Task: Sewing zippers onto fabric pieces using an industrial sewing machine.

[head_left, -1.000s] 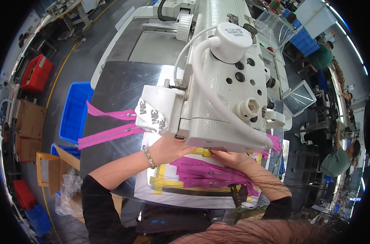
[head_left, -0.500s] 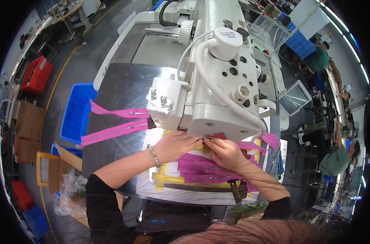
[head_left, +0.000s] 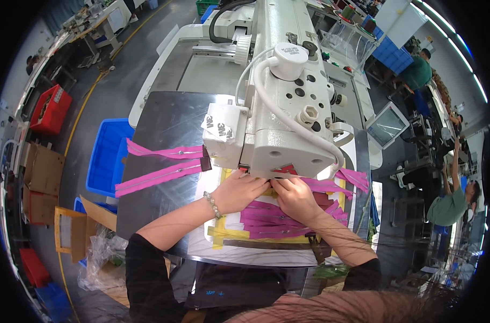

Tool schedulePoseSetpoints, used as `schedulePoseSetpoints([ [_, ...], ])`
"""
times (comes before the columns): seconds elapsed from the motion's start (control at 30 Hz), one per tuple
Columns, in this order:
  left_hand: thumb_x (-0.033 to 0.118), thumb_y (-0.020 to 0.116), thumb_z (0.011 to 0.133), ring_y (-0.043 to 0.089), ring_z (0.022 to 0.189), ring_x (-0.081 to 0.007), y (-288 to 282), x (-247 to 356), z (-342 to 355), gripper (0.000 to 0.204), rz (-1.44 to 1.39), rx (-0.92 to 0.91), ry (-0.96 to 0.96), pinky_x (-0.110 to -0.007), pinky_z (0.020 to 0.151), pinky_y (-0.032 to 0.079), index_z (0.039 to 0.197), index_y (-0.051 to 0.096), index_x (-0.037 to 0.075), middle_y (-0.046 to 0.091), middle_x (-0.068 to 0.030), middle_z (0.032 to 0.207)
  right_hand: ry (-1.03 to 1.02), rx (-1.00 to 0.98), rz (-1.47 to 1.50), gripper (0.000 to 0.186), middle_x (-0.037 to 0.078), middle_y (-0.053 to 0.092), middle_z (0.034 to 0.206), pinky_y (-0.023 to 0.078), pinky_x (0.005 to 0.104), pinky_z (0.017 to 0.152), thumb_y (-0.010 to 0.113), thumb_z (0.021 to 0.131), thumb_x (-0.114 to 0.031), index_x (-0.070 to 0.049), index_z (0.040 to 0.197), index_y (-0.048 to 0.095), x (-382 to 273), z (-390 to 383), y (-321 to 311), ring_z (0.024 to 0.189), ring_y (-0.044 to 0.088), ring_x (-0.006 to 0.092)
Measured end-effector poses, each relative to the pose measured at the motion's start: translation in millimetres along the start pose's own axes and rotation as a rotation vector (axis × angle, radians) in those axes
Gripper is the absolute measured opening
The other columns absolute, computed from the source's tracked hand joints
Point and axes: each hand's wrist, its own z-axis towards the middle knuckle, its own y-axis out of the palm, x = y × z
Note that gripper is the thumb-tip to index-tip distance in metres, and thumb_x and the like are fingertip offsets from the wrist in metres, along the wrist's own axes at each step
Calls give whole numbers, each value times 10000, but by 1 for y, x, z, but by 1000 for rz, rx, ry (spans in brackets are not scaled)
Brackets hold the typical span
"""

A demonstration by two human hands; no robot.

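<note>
Under the front of a white industrial sewing machine head [head_left: 290,145], my two hands meet almost fingertip to fingertip. My left hand [head_left: 238,192], with a beaded bracelet at the wrist, has its fingers pressed together on the work; whatever they grip is hidden. Beside it, my right hand [head_left: 297,198] is closed in a pinch on something too small to make out. Pink zippers [head_left: 272,219] lie in overlapping rows just below both hands, on a white sheet edged with yellow tape [head_left: 239,235]. More pink zippers [head_left: 159,178] stick out left of the machine head, joined to a dark brown tab [head_left: 205,163].
A metal table [head_left: 153,121] surrounds the work. Off its left side stand a blue bin [head_left: 108,161], an open carton [head_left: 97,212] and clear plastic wrapping [head_left: 102,258]. At right are a tilted screen [head_left: 388,126] and a person in green [head_left: 448,206].
My whole view has shifted slightly. Both hands stay together under the machine head, with the right hand's knuckles a little more raised.
</note>
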Motion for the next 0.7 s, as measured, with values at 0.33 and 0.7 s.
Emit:
schedulePoseSetpoints([
  [0.33,161,531,807,490,1167,-194,3,9,0,380,155,178,43,-368,988,377,1164,573,39,548,-36,1168,45,14,46,353,112,586,981,510,351,790,603,616,16,11,969,613,-1,-2,1,925,586,270],
  [0.7,179,544,792,493,1145,-213,7,15,1,351,132,198,4,-381,959,395,1115,604,54,561,-57,1137,77,-12,-109,275,138,542,957,498,347,777,583,698,-53,38,957,584,-5,-2,12,919,568,282],
])
